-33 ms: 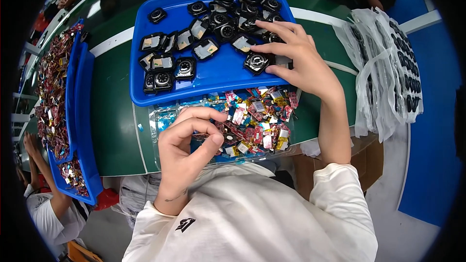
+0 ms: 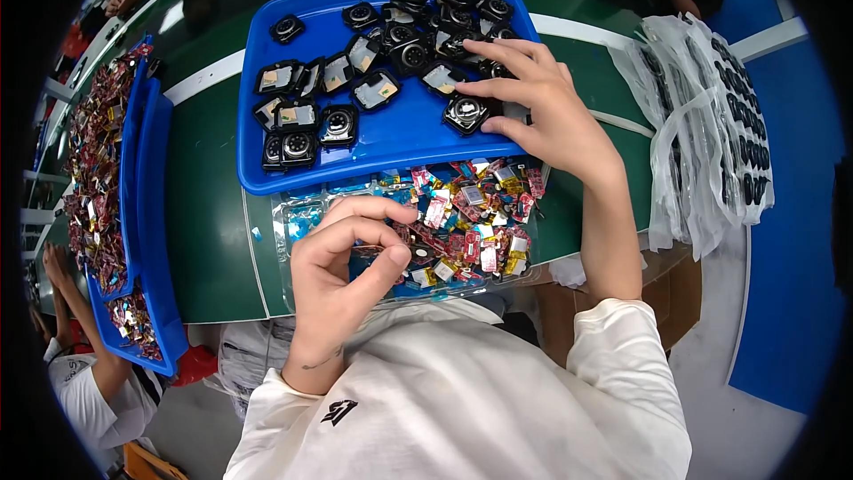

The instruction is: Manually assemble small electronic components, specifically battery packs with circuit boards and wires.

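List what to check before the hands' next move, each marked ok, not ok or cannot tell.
1. Right hand at the blue tray: ok, fingers reach over its right side.
2. Right grip firm on the nearest smartwatch casing: cannot tell, the thumb is at its edge but contact is unclear.
3. Left hand empty: cannot tell, its fingers curl toward the thumb.
4. Left hand clear of the blue tray: ok, it is below the near rim.
5. Smartwatch casings same side up: not ok, some show round backs, others pale interiors.
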A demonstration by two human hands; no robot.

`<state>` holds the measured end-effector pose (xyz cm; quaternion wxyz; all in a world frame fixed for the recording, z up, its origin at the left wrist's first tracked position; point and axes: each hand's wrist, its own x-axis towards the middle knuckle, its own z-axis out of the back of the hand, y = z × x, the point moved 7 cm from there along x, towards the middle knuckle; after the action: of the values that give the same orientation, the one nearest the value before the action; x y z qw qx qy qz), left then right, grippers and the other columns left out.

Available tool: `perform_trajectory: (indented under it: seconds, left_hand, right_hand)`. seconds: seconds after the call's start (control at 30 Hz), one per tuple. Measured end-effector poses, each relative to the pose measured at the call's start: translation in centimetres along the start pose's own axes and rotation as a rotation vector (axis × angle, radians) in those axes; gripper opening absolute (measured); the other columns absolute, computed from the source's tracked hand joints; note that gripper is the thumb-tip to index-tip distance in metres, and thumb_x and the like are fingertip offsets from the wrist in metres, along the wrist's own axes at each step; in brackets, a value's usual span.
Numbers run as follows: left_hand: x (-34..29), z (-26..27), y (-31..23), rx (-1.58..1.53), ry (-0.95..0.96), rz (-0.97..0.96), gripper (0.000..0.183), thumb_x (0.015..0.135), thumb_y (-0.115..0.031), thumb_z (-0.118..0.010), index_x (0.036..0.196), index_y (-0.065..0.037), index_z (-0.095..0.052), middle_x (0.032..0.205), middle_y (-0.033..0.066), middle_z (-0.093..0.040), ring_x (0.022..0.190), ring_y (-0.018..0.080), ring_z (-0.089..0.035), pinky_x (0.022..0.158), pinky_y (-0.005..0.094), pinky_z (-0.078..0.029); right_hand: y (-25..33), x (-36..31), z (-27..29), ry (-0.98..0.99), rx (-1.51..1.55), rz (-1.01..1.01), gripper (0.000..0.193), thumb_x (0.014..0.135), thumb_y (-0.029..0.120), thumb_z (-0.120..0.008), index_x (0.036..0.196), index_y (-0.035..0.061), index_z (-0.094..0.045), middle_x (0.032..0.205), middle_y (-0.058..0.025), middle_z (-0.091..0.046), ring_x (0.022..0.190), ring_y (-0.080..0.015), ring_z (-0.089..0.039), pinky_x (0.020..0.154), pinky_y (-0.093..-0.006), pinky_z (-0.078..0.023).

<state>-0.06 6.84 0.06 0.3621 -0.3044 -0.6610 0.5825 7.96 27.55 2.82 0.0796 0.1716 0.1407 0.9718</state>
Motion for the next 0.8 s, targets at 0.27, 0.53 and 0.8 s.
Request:
perform_trajectory:
  seconds: [0.27,0.53,0.8]
  left_hand:
    - [0.2,0.4,-1.2,0.127,-0.088,-0.124,0.005,0.072,0.0,-0.071,0.076,-0.001,-0.067,0.104,0.0131,-0.067,0.096,0.0206,-0.056,0.084,0.0325,-0.043]
    - [1.4,-0.3,-3.9,0.58,-0.22,-0.369,0.005,0.071,-0.003,-0.072,0.075,-0.004,-0.07,0.113,0.0126,-0.066,0.099,0.0247,-0.053,0.088,0.0353,-0.041]
    - [1.6,-0.6,-3.2,0.673,-0.294,-0.366,0.004,0.071,-0.003,-0.072,0.074,-0.003,-0.069,0.114,0.0133,-0.066,0.097,0.0261,-0.054,0.087,0.036,-0.043]
  right_hand:
    - [1.1,-0.4,-0.9,-0.27,0.779,-0.197,0.014,0.088,0.009,-0.063,0.096,-0.0028,-0.066,0.094,-0.0108,-0.069,0.069,-0.0098,-0.062,0.06,-0.0249,-0.053]
    - [6.3,-1.5,-4.8,0.237,1.537,-0.317,0.031,0.088,-0.005,-0.057,0.119,-0.0097,-0.054,0.108,-0.0162,-0.063,0.091,-0.017,-0.066,0.076,-0.0278,-0.059]
    - [6.5,-1.9,-5.5,0.225,1.543,-0.342,0.033,0.087,-0.005,-0.06,0.12,-0.0072,-0.054,0.105,-0.0146,-0.064,0.093,-0.0154,-0.064,0.076,-0.0259,-0.058]
